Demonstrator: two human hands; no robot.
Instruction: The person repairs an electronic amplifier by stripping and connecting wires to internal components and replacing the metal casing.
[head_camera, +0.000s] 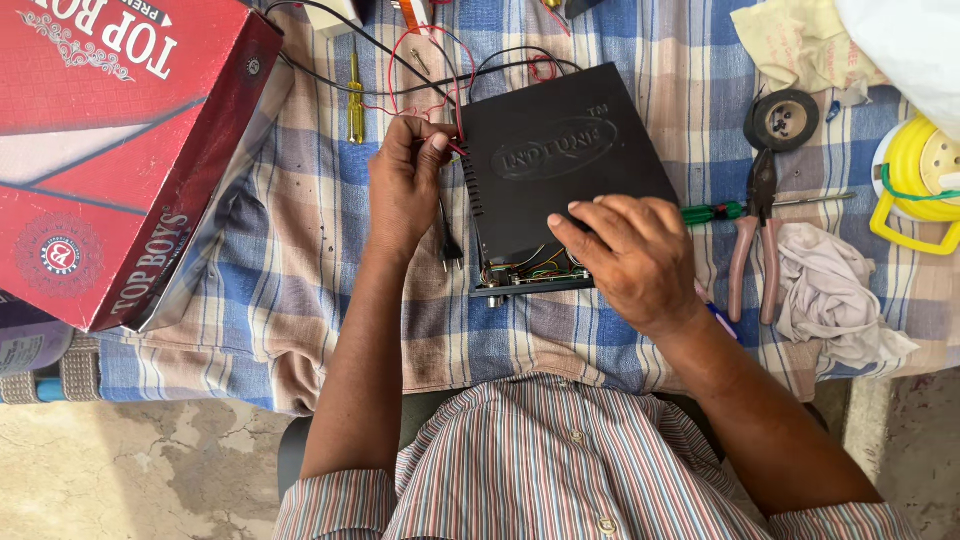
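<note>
A flat black electronic box (555, 165) lies on the checked cloth in front of me, its near edge open and showing coloured wires (525, 270). My right hand (630, 255) rests on the box's near right corner, fingers spread on the lid. At the box's left far corner my left hand (405, 180) pinches a red wire (452, 135). Red and black wires loop away from there toward the far edge. A black power plug (450, 250) lies beside my left wrist.
A large red carton (110, 150) stands at left. A yellow screwdriver (355, 100) lies behind my left hand. To the right are pliers (755, 235), a green-handled screwdriver (715, 211), black tape roll (782, 120), a white rag (830, 290) and a yellow reel (915, 165).
</note>
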